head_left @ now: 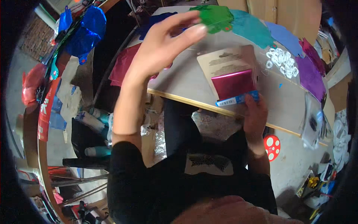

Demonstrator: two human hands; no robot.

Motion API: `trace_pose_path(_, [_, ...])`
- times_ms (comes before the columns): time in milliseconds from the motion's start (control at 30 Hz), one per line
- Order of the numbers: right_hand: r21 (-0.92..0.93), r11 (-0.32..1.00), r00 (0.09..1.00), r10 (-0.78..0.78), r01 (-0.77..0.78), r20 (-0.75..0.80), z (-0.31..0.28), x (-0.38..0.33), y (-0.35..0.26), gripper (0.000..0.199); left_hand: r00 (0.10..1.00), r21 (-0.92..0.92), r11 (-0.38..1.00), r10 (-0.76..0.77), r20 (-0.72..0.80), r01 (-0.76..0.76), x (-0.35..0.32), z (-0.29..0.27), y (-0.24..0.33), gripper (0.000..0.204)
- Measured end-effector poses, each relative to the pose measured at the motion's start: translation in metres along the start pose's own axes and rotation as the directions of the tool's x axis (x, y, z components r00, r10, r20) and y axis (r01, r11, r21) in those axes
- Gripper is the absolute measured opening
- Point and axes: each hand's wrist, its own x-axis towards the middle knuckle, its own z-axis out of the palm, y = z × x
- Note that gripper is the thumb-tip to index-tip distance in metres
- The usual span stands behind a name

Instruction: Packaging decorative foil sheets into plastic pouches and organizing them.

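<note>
The left hand (164, 44) is raised above the far-left part of the grey table (283, 100), fingers extended and nearly flat, tips touching the green crinkled foil balloon (216, 16) at the far edge; a firm grip cannot be confirmed. The right hand (255, 115) sits at the near edge, fingers curled over the lower end of the flat pack of folded magenta foil on a beige backing card (231, 74). The pack appears light, thin, slippery and easily creased; support it by the card edges. Its long axis runs from the near edge toward the far edge, tilted slightly left.
</note>
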Motion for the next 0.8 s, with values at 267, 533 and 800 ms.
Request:
trace_pose_path(267, [0.076,0.995,0.998,0.064,-0.062,-0.018,-0.012,-0.002,0.013,0.013,0.980,0.239,0.969,-0.099,0.170,0.057,0.028,0.026,-0.005,0.023])
trace_pose_path(533, [0.059,0.997,0.998,0.054,-0.053,-0.025,-0.020,-0.004,0.018,0.011,0.986,0.137,0.987,-0.106,0.132,0.087,0.024,0.036,-0.021,0.014])
trace_pose_path(800, [0.047,0.995,0.995,0.091,-0.089,-0.041,-0.020,-0.005,0.019,0.012,0.961,0.147,0.976,-0.188,0.201,0.160,0.027,0.034,-0.027,0.016])
